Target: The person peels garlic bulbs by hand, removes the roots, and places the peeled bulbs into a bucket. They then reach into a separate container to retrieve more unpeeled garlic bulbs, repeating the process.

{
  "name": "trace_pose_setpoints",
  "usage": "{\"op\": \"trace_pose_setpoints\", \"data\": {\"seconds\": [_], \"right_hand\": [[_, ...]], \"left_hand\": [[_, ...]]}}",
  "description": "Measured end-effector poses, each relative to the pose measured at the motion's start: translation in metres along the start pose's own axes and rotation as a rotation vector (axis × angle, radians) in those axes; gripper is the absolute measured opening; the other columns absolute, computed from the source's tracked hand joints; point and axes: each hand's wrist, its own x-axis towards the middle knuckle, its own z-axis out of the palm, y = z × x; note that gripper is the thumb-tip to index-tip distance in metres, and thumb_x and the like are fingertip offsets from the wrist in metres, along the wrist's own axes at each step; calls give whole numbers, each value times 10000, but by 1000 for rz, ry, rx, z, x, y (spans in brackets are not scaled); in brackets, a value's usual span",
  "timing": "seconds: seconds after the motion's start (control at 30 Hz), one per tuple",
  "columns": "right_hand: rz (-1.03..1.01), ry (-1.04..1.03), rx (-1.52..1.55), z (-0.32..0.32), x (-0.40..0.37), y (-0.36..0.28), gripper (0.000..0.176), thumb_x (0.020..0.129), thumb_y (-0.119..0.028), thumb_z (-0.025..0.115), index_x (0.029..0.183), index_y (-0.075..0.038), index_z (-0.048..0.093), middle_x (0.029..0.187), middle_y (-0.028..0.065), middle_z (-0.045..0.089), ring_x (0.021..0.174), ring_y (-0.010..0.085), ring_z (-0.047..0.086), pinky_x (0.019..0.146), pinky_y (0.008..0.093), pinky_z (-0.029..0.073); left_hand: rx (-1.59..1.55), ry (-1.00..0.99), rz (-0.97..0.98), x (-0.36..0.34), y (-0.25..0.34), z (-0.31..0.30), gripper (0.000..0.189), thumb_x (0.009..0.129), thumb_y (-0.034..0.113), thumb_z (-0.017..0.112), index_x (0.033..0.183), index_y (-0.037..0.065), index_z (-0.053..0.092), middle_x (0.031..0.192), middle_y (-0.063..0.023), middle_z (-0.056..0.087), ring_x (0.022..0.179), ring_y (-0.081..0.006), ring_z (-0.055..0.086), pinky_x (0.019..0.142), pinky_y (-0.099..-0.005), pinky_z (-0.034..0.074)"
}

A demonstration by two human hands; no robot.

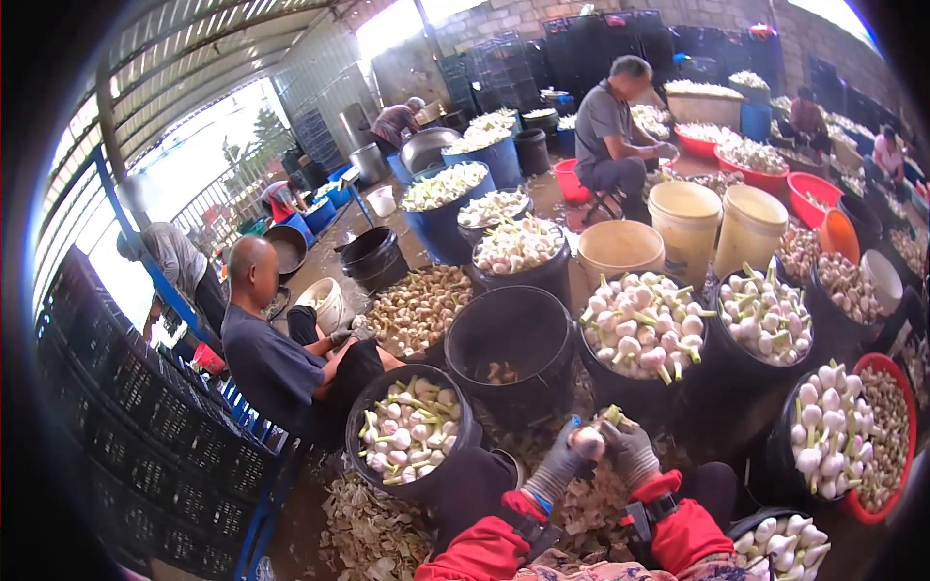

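Observation:
Both my hands wear grey gloves and are together low in the view, above my lap. A pinkish-white garlic bulb (587,443) is between them. My left hand (560,462) is closed around the bulb's left side, with a small blue piece at its fingertips that I cannot make out. From the other side, my right hand (635,457) is closed at the bulb and its pale green stem end (614,415). Loose garlic skins (593,504) lie beneath the hands. Just beyond stands a black tub (511,329) with a few scraps inside.
Tubs of trimmed garlic stand at the left (411,426), ahead (644,329) and at the right (830,426). A garlic pile (417,308) lies beyond the left tub. A seated person (266,349) works at the left, beside black crates (145,455). Other people sit farther back.

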Motion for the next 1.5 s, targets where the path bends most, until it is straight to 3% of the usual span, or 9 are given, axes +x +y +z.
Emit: {"op": "trace_pose_setpoints", "data": {"seconds": [0.13, 0.27, 0.33, 0.53, 0.67, 0.73, 0.8, 1.33, 1.5], "right_hand": [[-102, 106, -24, -5, -11, 35, 263, 753, 5, 598, 1003, -74, 617, 935, 138, 637, 810, 269, 634, 716, 321, 503], [-407, 112, -310, 18, -36, 39, 202, 811, -15, 637, 1009, 19, 619, 914, 43, 642, 786, 125, 601, 725, 260, 494], [-412, 45, -329, 19, -36, 41, 206, 807, -7, 635, 1012, 12, 620, 903, 39, 639, 777, 121, 596, 719, 254, 491], [-286, 288, -40, 39, -33, 33, 168, 821, 5, 610, 987, -17, 623, 866, 5, 623, 732, 88, 562, 663, 237, 465], [-343, 154, -460, 52, -47, 48, 122, 821, 1, 613, 940, -12, 633, 885, 17, 630, 803, 93, 573, 742, 233, 467], [-364, 13, -541, 51, -49, 52, 127, 829, -26, 617, 954, -32, 633, 891, 1, 627, 814, 70, 568, 738, 225, 467], [-335, 60, -484, 53, -48, 44, 134, 809, -24, 634, 943, -33, 638, 864, -9, 624, 769, 63, 559, 693, 219, 463], [-288, 335, -161, 13, -18, 23, 130, 796, -13, 634, 923, -41, 639, 816, -4, 624, 703, 85, 559, 623, 230, 457], [-451, 444, -255, -6, -2, -13, 175, 811, 21, 554, 972, -24, 606, 870, -9, 599, 757, 81, 539, 694, 235, 468]], "left_hand": [[878, 233, 460, -21, -1, -4, 860, 728, 395, 764, 1323, -40, 321, 1173, -107, 507, 1074, -167, 486, 930, -269, 400], [-744, 78, -371, -11, -12, -31, 510, 841, 546, 549, 1162, 153, 498, 976, -74, 582, 856, -209, 600, 592, -338, 513], [-675, 121, -555, -43, 48, -16, 616, 838, 557, 550, 1157, 33, 502, 994, -168, 602, 852, -260, 596, 672, -356, 533], [-120, 333, -15, -52, 2, -14, 543, 832, 413, 651, 1217, 92, 442, 926, -79, 583, 742, -164, 570, 591, -302, 509], [-167, 261, 240, -28, -23, -5, 646, 737, 216, 784, 1229, 55, 398, 913, -45, 549, 746, -129, 533, 574, -280, 480], [-123, 649, 192, -34, 2, 6, 506, 775, 217, 745, 1177, 55, 484, 844, -29, 576, 753, -131, 544, 666, -273, 469], [-357, 262, 213, -30, 5, -8, 328, 815, 287, 692, 1031, 61, 592, 846, -15, 578, 759, -111, 531, 683, -251, 453], [-213, -173, -80, -51, 30, -8, 355, 845, 122, 580, 1182, 15, 551, 1072, -68, 597, 929, -150, 584, 834, -271, 474], [-175, -28, 118, -69, 42, -4, 262, 842, 128, 616, 1077, 39, 543, 940, -44, 583, 845, -171, 592, 761, -283, 500]]}}
